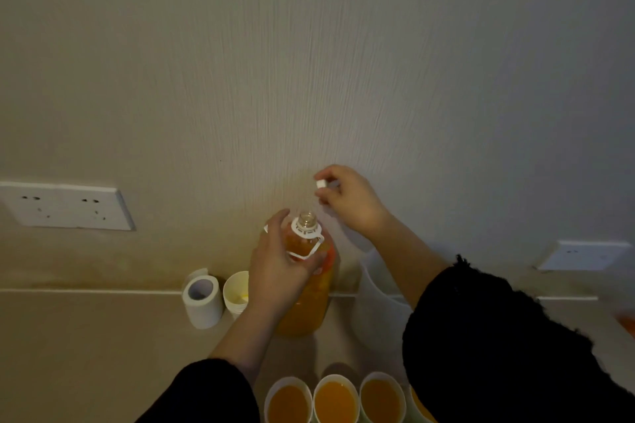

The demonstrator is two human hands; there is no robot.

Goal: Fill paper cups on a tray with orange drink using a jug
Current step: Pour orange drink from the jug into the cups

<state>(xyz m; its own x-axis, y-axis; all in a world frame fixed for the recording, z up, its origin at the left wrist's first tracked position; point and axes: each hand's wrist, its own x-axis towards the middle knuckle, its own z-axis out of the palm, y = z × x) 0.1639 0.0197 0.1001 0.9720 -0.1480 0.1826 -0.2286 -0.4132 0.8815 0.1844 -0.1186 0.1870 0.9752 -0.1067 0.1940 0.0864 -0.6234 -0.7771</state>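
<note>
Left hand [278,271] grips open bottle [309,306]; right hand [350,199] pinches cap [321,183]; tape roll [202,299] beside cup [235,288].

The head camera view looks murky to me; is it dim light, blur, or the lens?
Head view: dim, yellowish light throughout; the wide lens tilts the wall socket; the right hand and its white cap look slightly soft; black sleeves lose all detail.

L hand [278,271] curled round bottle [307,306] shoulder, thumb side up; L forearm angled in from lower left. R hand [352,199] held higher, pinched cap [321,184]; R arm reached in from right.
</note>
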